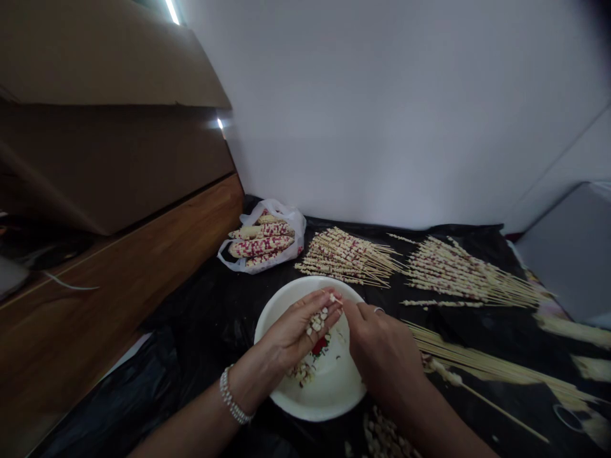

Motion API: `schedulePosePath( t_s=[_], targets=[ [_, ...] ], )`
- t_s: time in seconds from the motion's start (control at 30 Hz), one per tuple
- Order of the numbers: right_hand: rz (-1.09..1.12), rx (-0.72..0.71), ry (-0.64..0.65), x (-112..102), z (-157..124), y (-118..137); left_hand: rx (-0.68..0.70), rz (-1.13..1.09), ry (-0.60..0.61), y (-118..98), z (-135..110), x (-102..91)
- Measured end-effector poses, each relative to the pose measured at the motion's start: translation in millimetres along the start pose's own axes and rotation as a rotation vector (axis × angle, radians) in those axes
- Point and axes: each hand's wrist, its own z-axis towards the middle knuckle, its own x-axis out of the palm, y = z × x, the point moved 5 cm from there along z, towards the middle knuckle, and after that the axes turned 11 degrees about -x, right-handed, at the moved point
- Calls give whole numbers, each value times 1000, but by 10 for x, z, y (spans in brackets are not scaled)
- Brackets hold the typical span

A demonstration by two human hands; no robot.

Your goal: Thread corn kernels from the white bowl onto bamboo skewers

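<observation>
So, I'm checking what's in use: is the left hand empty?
No, the left hand holds several pale kernels in its palm, over the white bowl.

From where I steer, a low path runs over the black sheet [210, 318] left of the white bowl [329, 401], between it and the wooden board [191, 235]. Beyond the bowl, the plastic bag [296, 226] at far left and two spreads of threaded skewers, the left one [341, 251] and the right one [449, 273], hinder me, with barely a gap between the spreads. The wall [382, 114] stops me farther on. Bare sticks [477, 356] obstruct the right side, and my left hand [298, 327] and right hand [382, 337] crowd the space above the bowl.
</observation>
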Motion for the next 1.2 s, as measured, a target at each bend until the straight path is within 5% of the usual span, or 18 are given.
schedulePosePath(
  t_s=[0.17, 0.6, 0.83, 1.2],
  targets=[
    [10, 32, 24, -6, -4, -75, -77, -9, 60, -70, 36, -46],
    [66, 8, -84, -62, -19, -52, 0, -51, 65, -217, -22, -102],
    [67, 21, -88, -58, -10, -57, -199, -99, 71, -144, 43, -1],
    [52, 4, -111, -84, -5, -50, 30, 5, 8, -236, -139, 88]
  ],
)
